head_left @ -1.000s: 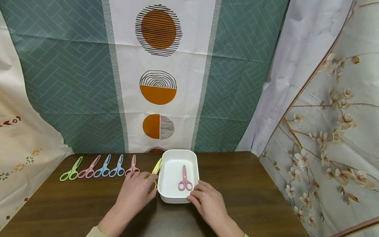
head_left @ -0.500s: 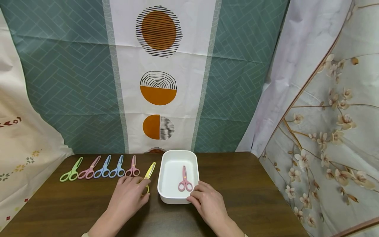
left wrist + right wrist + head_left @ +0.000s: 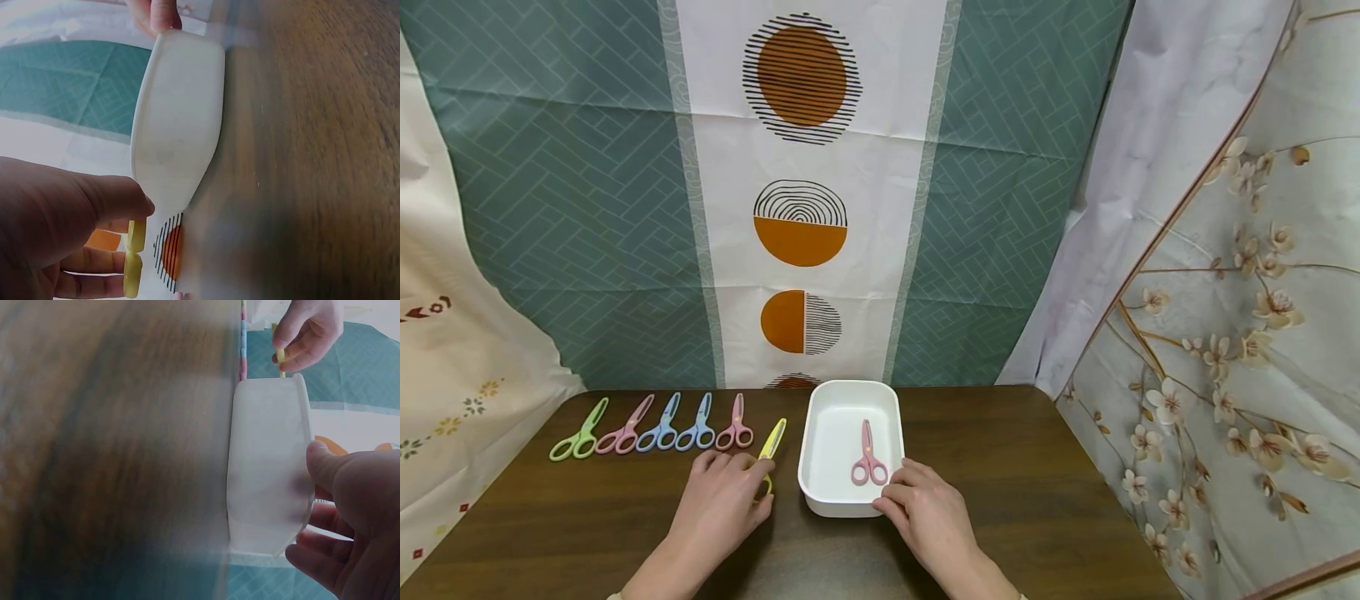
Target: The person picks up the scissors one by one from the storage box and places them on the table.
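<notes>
My left hand (image 3: 711, 504) pinches a pair of yellow scissors (image 3: 772, 439) by the handles, just left of a white plastic box (image 3: 842, 507). The blades point away from me, and the fingers hide part of the handles. In the left wrist view the yellow scissors (image 3: 133, 259) are between thumb and fingers, apart from the table. My right hand (image 3: 928, 508) holds the box's rim at its near right corner, thumb on the near side. Inside the box lies a pair of pink scissors (image 3: 868, 462), handles toward me.
Along the table's far left lie green scissors (image 3: 580, 437), pink scissors (image 3: 623, 433), blue scissors (image 3: 659, 432), more blue scissors (image 3: 697, 432) and small pink scissors (image 3: 735, 433), in a row. A patterned curtain (image 3: 1000, 208) hangs behind the dark wooden table (image 3: 1015, 475).
My left hand has moved left, away from the box, carrying the yellow scissors with it. The right hand and the box have stayed in place.
</notes>
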`<control>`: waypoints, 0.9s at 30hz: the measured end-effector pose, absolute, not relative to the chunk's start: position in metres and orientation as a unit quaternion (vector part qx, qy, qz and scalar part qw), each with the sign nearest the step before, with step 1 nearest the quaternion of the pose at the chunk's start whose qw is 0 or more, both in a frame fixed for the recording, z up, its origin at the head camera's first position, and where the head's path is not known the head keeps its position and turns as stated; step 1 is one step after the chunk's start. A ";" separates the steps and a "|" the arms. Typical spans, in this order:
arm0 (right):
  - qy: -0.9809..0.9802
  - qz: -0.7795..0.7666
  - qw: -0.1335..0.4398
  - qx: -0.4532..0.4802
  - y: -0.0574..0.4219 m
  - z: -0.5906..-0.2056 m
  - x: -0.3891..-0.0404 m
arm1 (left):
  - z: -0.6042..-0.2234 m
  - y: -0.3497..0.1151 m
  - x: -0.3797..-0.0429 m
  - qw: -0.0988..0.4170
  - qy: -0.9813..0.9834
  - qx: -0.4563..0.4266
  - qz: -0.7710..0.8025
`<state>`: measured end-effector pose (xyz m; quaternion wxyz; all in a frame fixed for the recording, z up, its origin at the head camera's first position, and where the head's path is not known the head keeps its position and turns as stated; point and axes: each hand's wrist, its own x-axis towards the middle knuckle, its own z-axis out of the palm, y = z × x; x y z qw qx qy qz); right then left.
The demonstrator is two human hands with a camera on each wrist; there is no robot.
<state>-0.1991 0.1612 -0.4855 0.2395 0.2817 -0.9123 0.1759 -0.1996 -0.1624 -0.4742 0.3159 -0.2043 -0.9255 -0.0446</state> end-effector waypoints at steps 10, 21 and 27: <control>-0.908 0.178 0.247 0.287 0.161 -0.486 -0.199 | -0.482 -0.164 -0.202 0.272 -0.943 -0.186 -0.037; -0.912 0.177 0.238 0.283 0.161 -0.486 -0.200 | -0.491 -0.164 -0.203 0.268 -0.944 -0.188 -0.031; -0.912 0.177 0.242 0.281 0.161 -0.486 -0.199 | -0.493 -0.164 -0.204 0.230 -0.956 -0.179 -0.027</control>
